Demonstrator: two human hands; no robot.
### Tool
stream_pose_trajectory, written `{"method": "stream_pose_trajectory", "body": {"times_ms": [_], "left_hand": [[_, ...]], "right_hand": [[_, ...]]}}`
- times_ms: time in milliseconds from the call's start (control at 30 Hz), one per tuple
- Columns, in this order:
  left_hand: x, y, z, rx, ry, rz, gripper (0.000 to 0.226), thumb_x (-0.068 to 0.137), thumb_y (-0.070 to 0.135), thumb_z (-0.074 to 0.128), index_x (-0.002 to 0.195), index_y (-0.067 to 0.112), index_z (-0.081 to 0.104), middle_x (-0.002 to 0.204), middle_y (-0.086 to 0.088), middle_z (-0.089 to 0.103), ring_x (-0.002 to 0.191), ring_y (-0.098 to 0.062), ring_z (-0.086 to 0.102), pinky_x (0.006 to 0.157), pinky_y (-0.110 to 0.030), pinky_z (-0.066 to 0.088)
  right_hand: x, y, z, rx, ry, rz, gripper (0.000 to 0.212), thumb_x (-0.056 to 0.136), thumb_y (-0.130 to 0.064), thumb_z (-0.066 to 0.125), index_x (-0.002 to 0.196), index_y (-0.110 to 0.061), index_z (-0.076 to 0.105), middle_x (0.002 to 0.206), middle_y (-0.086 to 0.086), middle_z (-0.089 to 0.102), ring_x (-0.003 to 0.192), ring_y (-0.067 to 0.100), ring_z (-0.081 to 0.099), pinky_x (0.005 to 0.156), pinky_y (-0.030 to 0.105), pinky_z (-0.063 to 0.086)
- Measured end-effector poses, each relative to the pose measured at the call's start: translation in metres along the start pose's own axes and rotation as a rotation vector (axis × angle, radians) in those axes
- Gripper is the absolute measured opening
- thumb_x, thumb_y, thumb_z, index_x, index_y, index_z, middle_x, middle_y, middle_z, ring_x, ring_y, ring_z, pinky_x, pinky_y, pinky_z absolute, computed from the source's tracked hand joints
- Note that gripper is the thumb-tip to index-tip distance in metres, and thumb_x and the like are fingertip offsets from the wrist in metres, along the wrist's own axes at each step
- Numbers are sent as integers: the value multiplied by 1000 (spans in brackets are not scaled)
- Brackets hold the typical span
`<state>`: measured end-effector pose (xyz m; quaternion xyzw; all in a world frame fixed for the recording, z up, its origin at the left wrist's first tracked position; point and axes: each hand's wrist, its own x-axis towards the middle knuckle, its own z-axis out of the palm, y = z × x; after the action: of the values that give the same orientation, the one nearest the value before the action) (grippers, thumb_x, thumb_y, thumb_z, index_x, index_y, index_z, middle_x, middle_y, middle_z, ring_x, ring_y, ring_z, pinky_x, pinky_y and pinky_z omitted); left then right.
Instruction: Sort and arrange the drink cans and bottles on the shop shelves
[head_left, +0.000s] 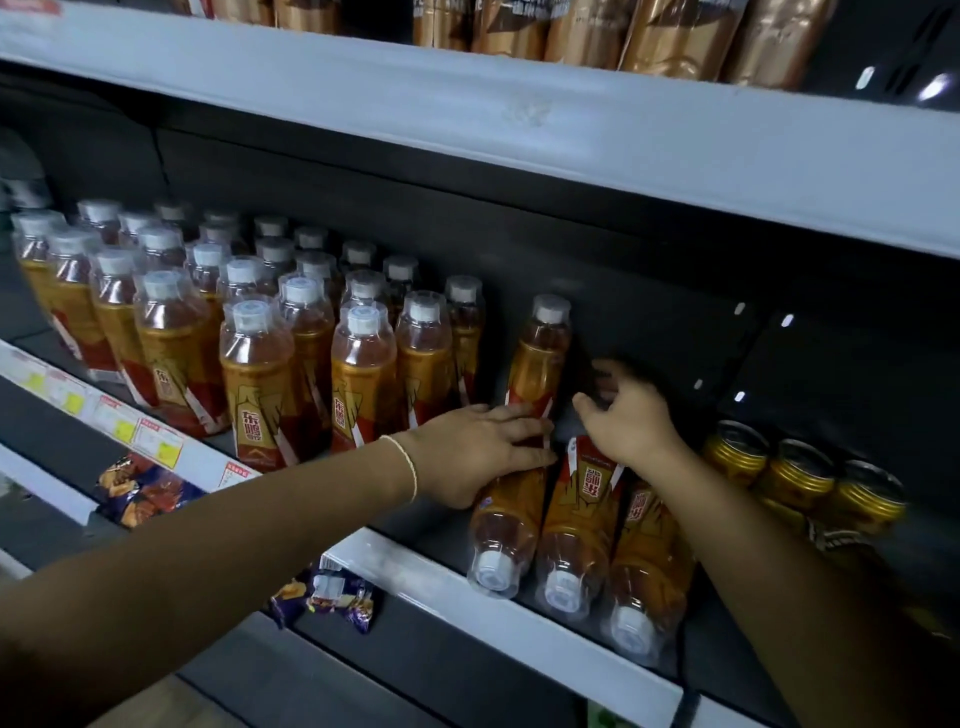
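One orange drink bottle (540, 358) with a white cap stands alone at the back of the dark middle shelf (519, 603). My left hand (478, 447) reaches in palm down, thumb and fingers around that bottle's base. Just right of the bottle is my right hand (628, 415), fingers curled and apart, holding nothing. Three matching bottles lie side by side below my hands, caps toward the shelf front: left (504, 535), middle (579, 525), right (649, 566). Several rows of the same bottles (260, 374) stand upright on the shelf's left half.
Gold cans (800, 475) lie on their sides at the right of the shelf. The upper shelf edge (571, 135) overhangs closely, with gold-wrapped bottles above it. Price tags (156, 441) line the front rail. Snack packets (145, 491) sit on the shelf below.
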<state>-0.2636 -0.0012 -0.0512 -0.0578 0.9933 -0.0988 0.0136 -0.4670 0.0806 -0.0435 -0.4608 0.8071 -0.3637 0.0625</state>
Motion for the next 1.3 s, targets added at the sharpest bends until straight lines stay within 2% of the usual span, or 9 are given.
{"method": "stream_pose_trajectory", "body": {"times_ms": [133, 400, 700, 833, 1000, 1100, 1167, 1233, 1300], "left_hand": [[-1, 8, 5, 136, 13, 93, 76, 92, 25, 60, 155, 22, 19, 163, -9, 15, 150, -29, 7, 117, -49, 21], [-16, -7, 13, 101, 75, 93, 91, 80, 30, 70, 155, 22, 19, 161, -8, 21, 148, -28, 18, 112, -45, 31], [-36, -26, 13, -324, 298, 46, 90, 72, 40, 78, 149, 19, 36, 148, -4, 45, 129, -22, 49, 108, -32, 41], [-38, -31, 19, -471, 360, -34, 90, 70, 47, 80, 145, 19, 41, 140, -2, 53, 125, -20, 52, 105, -32, 44], [-33, -28, 29, -711, 382, -264, 88, 71, 60, 75, 140, 25, 35, 124, 0, 62, 111, -21, 60, 93, -32, 50], [-28, -25, 32, -800, 405, -368, 78, 70, 63, 74, 128, 26, 37, 106, 5, 66, 99, -18, 64, 82, -31, 51], [-26, -25, 32, -854, 395, -399, 75, 68, 65, 73, 121, 27, 36, 98, 8, 68, 93, -15, 65, 81, -32, 53], [-26, -24, 34, -922, 395, -422, 74, 67, 65, 75, 119, 26, 38, 94, 7, 70, 91, -13, 66, 82, -33, 54], [-26, -22, 37, -986, 442, -435, 69, 70, 60, 77, 119, 22, 47, 96, 5, 70, 92, -12, 66, 82, -29, 53]], "right_hand": [[-17, 7, -9, 70, 44, 27, 46, 92, -23, 68, 136, -19, 56, 133, 5, 60, 122, 19, 56, 98, 29, 43], [-43, 2, -8, 2, 104, 22, 36, 92, -20, 69, 127, -16, 63, 125, 0, 62, 114, 11, 56, 93, 23, 42], [-64, -24, 7, 13, 129, 44, 29, 91, -21, 69, 120, -20, 66, 111, -8, 64, 102, 5, 58, 88, 22, 47], [-76, -44, 7, 287, 64, 108, 13, 92, -35, 69, 105, -31, 70, 94, -12, 72, 92, 5, 69, 79, 24, 57], [-89, -73, 4, 673, -82, 175, 52, 87, -65, 49, 111, -24, 71, 108, -2, 75, 100, 10, 71, 82, 28, 58], [-94, -84, 6, 699, -124, 148, 60, 77, -69, 55, 119, -29, 66, 118, -3, 71, 110, 11, 67, 93, 36, 55], [-97, -88, 10, 642, -117, 91, 56, 73, -62, 68, 121, -32, 63, 115, -9, 72, 107, 7, 68, 89, 32, 56], [-96, -89, 17, 609, -67, 45, 53, 73, -39, 83, 120, -29, 62, 111, -8, 74, 102, 5, 69, 81, 23, 57], [-90, -87, 27, 546, 21, 66, 63, 72, -22, 89, 126, -27, 58, 113, -6, 73, 103, 7, 69, 86, 27, 57]]}}
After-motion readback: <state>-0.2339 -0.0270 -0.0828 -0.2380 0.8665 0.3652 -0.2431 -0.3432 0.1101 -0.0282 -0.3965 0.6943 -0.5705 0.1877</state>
